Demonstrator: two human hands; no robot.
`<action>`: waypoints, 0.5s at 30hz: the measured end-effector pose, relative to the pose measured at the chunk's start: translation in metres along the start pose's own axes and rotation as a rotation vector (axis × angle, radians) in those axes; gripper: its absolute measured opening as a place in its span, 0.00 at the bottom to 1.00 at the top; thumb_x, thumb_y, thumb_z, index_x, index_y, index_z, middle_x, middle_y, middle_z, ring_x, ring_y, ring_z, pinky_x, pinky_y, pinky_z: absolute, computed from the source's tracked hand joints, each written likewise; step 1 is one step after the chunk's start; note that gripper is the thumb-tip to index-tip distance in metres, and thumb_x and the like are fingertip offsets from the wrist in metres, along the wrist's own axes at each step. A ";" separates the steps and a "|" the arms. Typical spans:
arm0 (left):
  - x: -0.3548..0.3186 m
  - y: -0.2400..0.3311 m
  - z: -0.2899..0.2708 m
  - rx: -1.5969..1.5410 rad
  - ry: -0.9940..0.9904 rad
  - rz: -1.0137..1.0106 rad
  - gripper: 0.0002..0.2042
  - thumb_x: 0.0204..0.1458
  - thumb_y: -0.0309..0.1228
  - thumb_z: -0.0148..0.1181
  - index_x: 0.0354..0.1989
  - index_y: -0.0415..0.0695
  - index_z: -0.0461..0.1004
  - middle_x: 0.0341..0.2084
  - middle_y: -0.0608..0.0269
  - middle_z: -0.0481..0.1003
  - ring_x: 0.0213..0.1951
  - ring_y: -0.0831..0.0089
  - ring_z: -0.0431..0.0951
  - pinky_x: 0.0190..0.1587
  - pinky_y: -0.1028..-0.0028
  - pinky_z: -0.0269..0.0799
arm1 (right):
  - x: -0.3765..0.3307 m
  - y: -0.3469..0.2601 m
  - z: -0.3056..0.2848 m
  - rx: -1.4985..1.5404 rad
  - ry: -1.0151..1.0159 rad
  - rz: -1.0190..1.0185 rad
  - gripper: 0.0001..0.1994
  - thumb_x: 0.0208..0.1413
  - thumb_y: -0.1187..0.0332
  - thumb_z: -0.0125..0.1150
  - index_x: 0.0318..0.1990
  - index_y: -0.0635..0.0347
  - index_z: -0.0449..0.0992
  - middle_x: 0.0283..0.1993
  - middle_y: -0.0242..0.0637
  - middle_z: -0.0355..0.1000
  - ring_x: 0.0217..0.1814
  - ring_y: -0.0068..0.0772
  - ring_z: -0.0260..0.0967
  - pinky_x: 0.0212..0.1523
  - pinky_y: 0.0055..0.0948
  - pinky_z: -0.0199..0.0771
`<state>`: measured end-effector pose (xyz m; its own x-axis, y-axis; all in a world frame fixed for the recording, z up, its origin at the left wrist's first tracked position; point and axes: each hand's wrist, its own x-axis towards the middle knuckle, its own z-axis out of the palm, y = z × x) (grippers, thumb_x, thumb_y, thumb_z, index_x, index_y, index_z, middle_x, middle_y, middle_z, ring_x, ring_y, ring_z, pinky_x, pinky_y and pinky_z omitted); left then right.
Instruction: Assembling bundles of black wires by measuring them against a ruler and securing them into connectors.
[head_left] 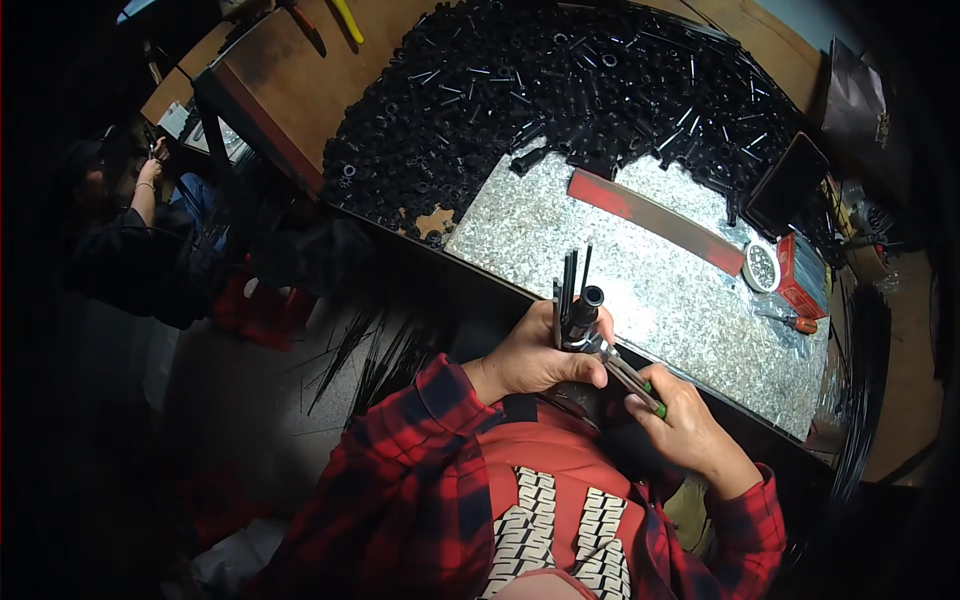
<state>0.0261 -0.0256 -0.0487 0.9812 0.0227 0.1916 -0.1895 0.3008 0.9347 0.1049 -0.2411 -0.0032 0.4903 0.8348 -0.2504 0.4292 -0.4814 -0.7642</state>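
Evidently, the left hand (535, 358) curls around a black tube (581, 318) and several thin black strips (568, 275) at the centre of the frame, probably to steady them against the pliers (630, 377) with green handles, which the right hand (685, 425) closes around. Whether the tool's tips grip the tube, I cannot tell. Beyond, the brightly lit, speckled desk (700, 312) carries heaped black parts (480, 115), perhaps for easy reach; another person (135, 245) occupies the dim left side.
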 end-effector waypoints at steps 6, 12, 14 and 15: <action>-0.001 -0.006 0.004 -0.017 0.038 0.044 0.25 0.36 0.43 0.74 0.37 0.42 0.71 0.28 0.72 0.69 0.29 0.84 0.68 0.34 0.83 0.64 | 0.003 0.019 0.007 -0.182 0.143 -0.056 0.11 0.48 0.72 0.64 0.31 0.65 0.66 0.23 0.49 0.68 0.24 0.53 0.68 0.26 0.36 0.67; -0.003 -0.017 0.000 0.050 0.080 0.042 0.22 0.39 0.30 0.74 0.42 0.43 0.70 0.22 0.77 0.64 0.26 0.88 0.62 0.30 0.83 0.60 | 0.001 0.026 -0.009 -0.450 0.420 -0.147 0.08 0.48 0.75 0.59 0.28 0.64 0.65 0.24 0.52 0.69 0.26 0.58 0.68 0.25 0.46 0.67; -0.005 -0.012 -0.001 0.096 0.109 -0.014 0.23 0.38 0.29 0.74 0.43 0.43 0.70 0.18 0.79 0.60 0.23 0.89 0.59 0.27 0.84 0.58 | 0.003 0.034 -0.023 -0.449 0.548 -0.118 0.04 0.47 0.77 0.58 0.30 0.61 0.68 0.25 0.50 0.69 0.28 0.57 0.69 0.27 0.45 0.68; -0.004 -0.013 -0.003 0.125 0.084 0.031 0.29 0.40 0.38 0.73 0.46 0.37 0.65 0.12 0.77 0.63 0.17 0.89 0.63 0.24 0.86 0.59 | 0.006 0.037 -0.033 -0.471 0.597 -0.102 0.04 0.47 0.77 0.57 0.30 0.61 0.69 0.25 0.50 0.69 0.28 0.57 0.69 0.27 0.45 0.68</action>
<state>0.0244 -0.0271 -0.0627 0.9734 0.1112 0.2003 -0.2178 0.1778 0.9597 0.1486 -0.2623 -0.0136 0.6997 0.6599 0.2737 0.7069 -0.5843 -0.3985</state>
